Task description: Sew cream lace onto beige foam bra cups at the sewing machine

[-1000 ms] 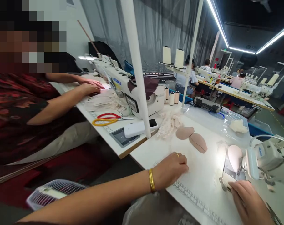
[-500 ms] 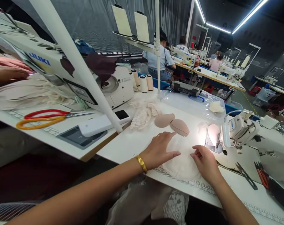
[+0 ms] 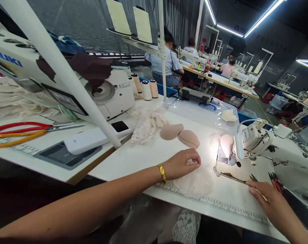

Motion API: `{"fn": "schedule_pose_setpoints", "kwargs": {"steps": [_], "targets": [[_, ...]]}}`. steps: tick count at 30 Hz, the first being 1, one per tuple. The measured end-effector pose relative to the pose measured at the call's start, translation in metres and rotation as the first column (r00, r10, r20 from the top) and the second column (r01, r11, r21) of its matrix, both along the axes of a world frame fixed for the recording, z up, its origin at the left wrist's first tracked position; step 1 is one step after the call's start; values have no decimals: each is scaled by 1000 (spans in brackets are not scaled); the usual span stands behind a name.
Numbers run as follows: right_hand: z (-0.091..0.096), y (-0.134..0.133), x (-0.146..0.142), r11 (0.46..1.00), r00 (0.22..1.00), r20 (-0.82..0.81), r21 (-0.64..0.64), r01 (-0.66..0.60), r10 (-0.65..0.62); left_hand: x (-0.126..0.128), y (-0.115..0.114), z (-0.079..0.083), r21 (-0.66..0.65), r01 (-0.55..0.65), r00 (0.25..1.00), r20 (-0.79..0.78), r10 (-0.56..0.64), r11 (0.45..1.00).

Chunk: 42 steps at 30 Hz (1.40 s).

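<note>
Two cups point(image 3: 171, 131) lie side by side on the table point(image 3: 133, 162), one lace heap point(image 3: 149, 127) next to them; one pale cup point(image 3: 226, 145) sits at the near machine point(image 3: 255, 139). One post point(image 3: 59, 74) crosses before the neighbouring machine point(image 3: 118, 105). Left hand point(image 3: 183, 164) half curls above sheer cloth point(image 3: 193, 183); cannot tell if it pinches. Right hand point(image 3: 268, 196) bends loosely at half-hidden snips point(image 3: 253, 177); grip, cannot tell.

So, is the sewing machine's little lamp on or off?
On: beside the lamp, a bright white glow lights the tabletop and the pale pink piece.
</note>
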State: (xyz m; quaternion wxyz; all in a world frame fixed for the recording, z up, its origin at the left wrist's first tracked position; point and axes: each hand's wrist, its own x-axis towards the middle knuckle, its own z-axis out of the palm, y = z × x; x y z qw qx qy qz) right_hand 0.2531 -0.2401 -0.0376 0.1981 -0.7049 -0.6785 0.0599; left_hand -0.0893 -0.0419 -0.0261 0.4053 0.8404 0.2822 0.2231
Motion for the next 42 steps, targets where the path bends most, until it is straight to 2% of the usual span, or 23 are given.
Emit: {"fn": "schedule_pose_setpoints", "kwargs": {"steps": [3,6,8,10,11,13,15,17,23,32,35,38,40,42], "targets": [[-23,-17,45,984,955,270,160,83,-125,5,-1,4,-79,27,999,49,-23,996],[-44,-16,48,955,937,277,258,142,-214,10,-3,8,-218,58,997,58,-46,974],[-46,-11,26,944,955,168,267,195,-245,13,-5,10,-280,64,997,66,-47,958],[-39,-4,-8,938,964,-31,225,265,-265,15,-6,11,-322,63,996,78,-40,945],[-32,-1,-28,954,954,-163,120,273,-252,16,-7,12,-338,62,996,84,-36,939],[-16,7,-65,983,912,-370,-24,183,-179,19,-8,13,-352,53,996,87,-24,935],[-3,16,-95,995,873,-482,-89,34,-73,21,-8,13,-349,48,996,92,-17,936],[4,27,-113,992,837,-546,-124,-36,-38,22,-9,13,-344,54,994,105,-19,937],[2,46,-120,985,806,-582,-174,2,-105,22,-9,12,-327,81,992,121,-43,942],[1,56,-133,991,789,-607,-133,19,-97,24,-10,11,-337,111,990,124,-73,935],[0,56,-130,995,795,-601,-95,34,-85,24,-11,12,-355,117,989,129,-76,927],[-2,48,-104,991,852,-506,-72,110,-131,24,-11,13,-371,112,991,116,-73,922],[-4,39,-78,978,924,-323,-40,203,-205,23,-10,13,-363,107,992,102,-75,925],[-4,33,-60,959,964,-63,106,264,-259,23,-10,12,-338,115,992,94,-88,934]]}}
